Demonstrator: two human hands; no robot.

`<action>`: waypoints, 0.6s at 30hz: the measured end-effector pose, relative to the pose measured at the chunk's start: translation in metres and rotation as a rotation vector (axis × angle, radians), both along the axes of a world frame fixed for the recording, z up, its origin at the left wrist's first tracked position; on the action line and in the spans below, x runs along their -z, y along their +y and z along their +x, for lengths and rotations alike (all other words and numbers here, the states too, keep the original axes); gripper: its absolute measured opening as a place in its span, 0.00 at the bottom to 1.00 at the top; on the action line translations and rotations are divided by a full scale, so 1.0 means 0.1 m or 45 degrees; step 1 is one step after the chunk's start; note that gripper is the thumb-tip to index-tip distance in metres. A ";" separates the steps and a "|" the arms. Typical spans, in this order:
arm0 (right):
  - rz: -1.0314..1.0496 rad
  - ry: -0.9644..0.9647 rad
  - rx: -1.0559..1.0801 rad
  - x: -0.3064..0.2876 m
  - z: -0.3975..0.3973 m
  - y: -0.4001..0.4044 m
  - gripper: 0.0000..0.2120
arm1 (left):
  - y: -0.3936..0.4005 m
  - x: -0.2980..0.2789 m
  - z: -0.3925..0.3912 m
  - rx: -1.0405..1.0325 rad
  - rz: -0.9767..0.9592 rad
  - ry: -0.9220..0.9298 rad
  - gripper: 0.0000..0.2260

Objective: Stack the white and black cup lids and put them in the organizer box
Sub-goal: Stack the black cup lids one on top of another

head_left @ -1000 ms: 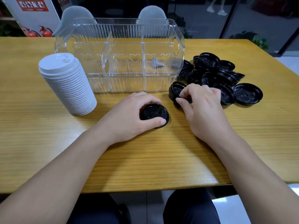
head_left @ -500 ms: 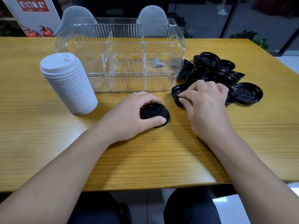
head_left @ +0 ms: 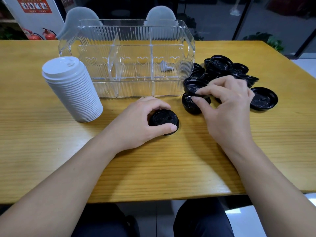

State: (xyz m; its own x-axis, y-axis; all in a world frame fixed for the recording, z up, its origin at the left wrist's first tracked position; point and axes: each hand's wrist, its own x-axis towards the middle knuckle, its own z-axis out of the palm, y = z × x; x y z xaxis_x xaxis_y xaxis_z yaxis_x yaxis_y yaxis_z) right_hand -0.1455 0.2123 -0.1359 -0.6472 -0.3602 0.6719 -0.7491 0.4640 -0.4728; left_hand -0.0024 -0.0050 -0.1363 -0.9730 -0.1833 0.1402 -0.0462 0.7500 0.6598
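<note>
A tall stack of white lids [head_left: 72,88] leans on the wooden table [head_left: 153,168] at the left. Behind it stands the clear ribbed organizer box [head_left: 130,59] with dividers. My left hand [head_left: 136,124] curls round a black lid [head_left: 164,121] that lies top up on the table. My right hand [head_left: 225,106] pinches the rim of another black lid [head_left: 193,85] and holds it tilted just above a third black lid [head_left: 189,105]. A loose pile of black lids [head_left: 227,67] lies to the right of the box.
One single black lid [head_left: 264,100] lies at the right of my right hand. Two pale chair backs [head_left: 160,14] stand behind the table. Red fire extinguishers [head_left: 44,34] are at the far left. The table's front edge runs near my knees.
My right hand has lifted a black lid by its rim off the lid beneath it, toward the box corner. My left hand has stayed on its lid.
</note>
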 end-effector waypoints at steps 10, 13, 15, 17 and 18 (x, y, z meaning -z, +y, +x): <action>-0.205 -0.097 -0.628 -0.08 0.29 -0.13 0.07 | 0.07 -0.03 -0.04 -0.032 0.405 0.464 0.30; -0.175 -0.091 -0.716 -0.13 0.35 -0.15 0.14 | 0.14 -0.03 -0.04 0.052 0.480 0.493 0.33; -0.139 -0.094 -0.733 -0.16 0.36 -0.15 0.15 | 0.15 -0.04 -0.03 0.094 0.526 0.501 0.33; -0.100 -0.137 -0.741 -0.15 0.33 -0.13 0.12 | 0.13 -0.04 -0.03 0.112 0.544 0.512 0.34; -0.097 -0.160 -0.746 -0.13 0.31 -0.10 0.08 | 0.11 -0.05 -0.04 0.111 0.526 0.524 0.35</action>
